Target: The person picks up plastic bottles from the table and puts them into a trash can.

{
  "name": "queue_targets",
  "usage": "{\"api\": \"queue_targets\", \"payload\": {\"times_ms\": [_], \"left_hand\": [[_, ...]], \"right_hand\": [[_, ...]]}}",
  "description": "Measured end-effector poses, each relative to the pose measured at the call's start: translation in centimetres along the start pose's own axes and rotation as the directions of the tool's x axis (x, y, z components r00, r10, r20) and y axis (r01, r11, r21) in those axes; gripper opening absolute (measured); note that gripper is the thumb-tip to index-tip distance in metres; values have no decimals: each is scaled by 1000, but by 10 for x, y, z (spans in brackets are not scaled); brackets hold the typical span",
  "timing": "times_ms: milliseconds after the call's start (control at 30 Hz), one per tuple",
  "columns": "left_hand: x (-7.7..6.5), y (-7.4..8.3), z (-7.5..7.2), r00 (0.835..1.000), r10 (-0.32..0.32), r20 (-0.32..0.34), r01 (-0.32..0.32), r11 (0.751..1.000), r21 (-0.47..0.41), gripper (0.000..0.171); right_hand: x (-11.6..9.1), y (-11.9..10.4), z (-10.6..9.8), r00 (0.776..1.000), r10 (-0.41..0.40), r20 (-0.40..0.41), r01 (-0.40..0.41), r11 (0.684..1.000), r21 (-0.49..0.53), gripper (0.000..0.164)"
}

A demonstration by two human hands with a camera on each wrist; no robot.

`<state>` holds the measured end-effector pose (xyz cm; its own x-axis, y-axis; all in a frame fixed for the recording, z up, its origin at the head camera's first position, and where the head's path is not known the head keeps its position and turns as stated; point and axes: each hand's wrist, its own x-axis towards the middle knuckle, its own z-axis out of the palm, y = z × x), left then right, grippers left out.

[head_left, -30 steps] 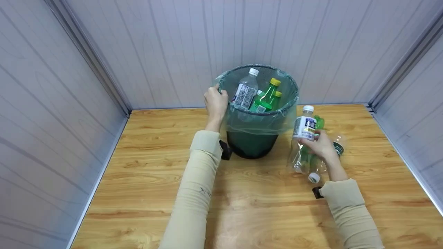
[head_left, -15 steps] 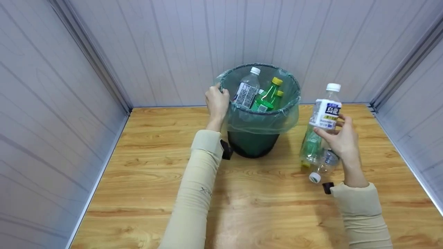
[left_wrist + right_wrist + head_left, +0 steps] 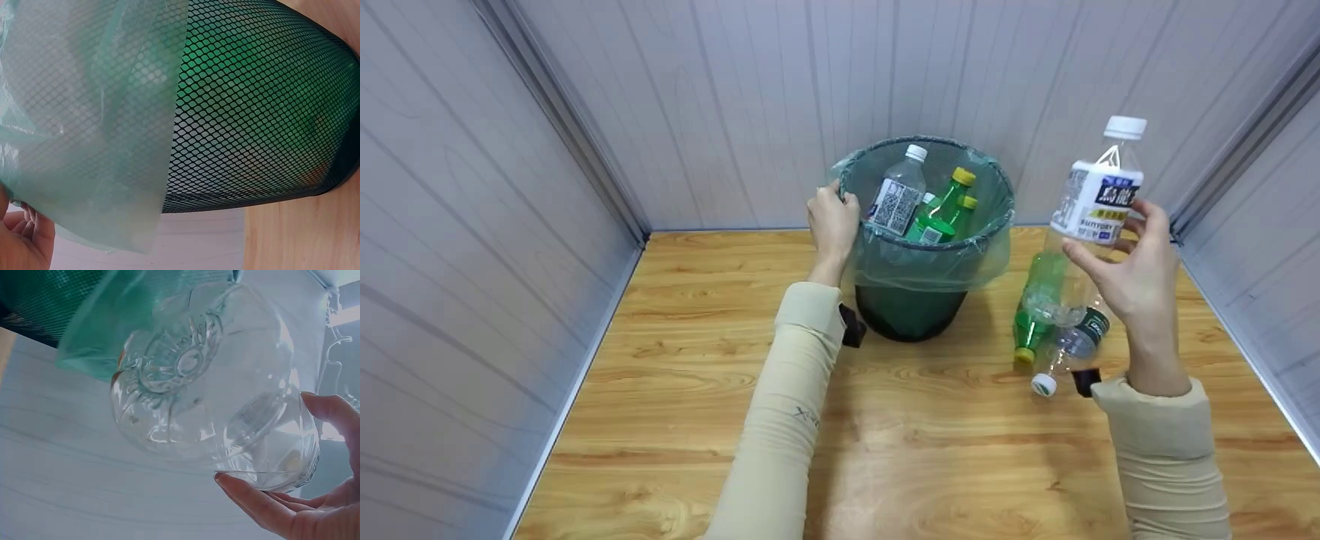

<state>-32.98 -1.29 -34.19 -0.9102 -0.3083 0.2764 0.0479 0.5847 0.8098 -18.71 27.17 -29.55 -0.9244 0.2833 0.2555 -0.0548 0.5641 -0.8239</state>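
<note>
My left hand [image 3: 834,223] grips the left rim of a black mesh trash can [image 3: 911,311], over its pale green liner bag [image 3: 930,268]. In the left wrist view the liner [image 3: 112,140] hangs over the mesh, with curled fingers at its edge. My right hand [image 3: 1144,274] holds a clear plastic bottle [image 3: 1099,199] upright in the air, thumb and fingers around it below a white label; its cap is white. From the right wrist view the bottle's ridged base [image 3: 180,365] faces the camera. Inside the can lean a clear bottle [image 3: 900,195] and green bottles [image 3: 952,202] with yellow caps.
On the wooden table [image 3: 930,465], right of the can, lie a green bottle [image 3: 1026,330] with a yellow cap and a clear bottle [image 3: 1069,349] with a dark label and white cap. Panel walls [image 3: 735,112] enclose the back and both sides.
My right hand has lifted the clear bottle up and to the right, away from the bottles on the table. The left hand keeps its grip on the rim.
</note>
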Motion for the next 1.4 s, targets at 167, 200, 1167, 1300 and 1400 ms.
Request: {"api": "queue_targets", "payload": {"times_ms": [167,200,1167,1300,1400], "left_hand": [[0,0,1,1000,-5,3,5,1000,-4,35],[0,0,1,1000,-6,5,6,1000,-5,35],[-1,-2,2,1000,-13,3,13,1000,-25,35],[-1,-1,1,1000,-14,1,14,999,-37,34],[0,-1,1,1000,-15,0,15,999,-31,34]], "right_hand": [[5,-16,-3,999,-17,-39,19,998,54,84],[6,-19,-3,998,-26,-54,30,997,69,83],[25,-79,69,929,-250,-274,346,849,400,79],[33,-69,79,931,-257,-259,343,859,381,81],[35,-67,83,931,-257,-258,342,861,376,80]]}}
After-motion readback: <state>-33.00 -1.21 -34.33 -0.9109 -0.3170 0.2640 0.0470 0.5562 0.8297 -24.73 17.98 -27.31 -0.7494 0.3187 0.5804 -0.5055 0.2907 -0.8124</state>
